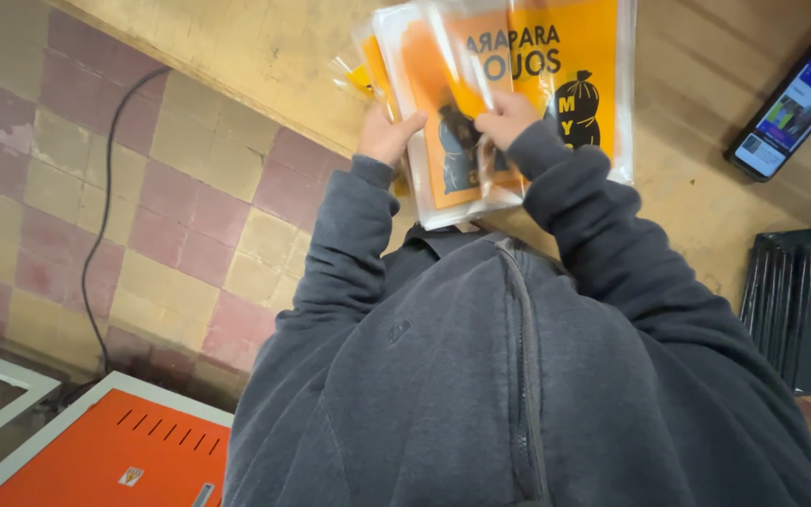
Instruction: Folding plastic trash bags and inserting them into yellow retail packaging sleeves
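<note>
A stack of clear packs (509,84) with orange cards inside is held at the near edge of the bench (274,56). The left hand (385,134) is closed on the stack's left side. The right hand (509,117) is pinched on a pack at the front. The stack is gathered, but it is not yet set flat. A phone (790,108) lies toward the bench's right end, with black sheets (804,305) nearer. Bare bench is seen to the left.

Single head view, looking steeply down over own chest, close to table (706,216) edge and floor (143,188).
</note>
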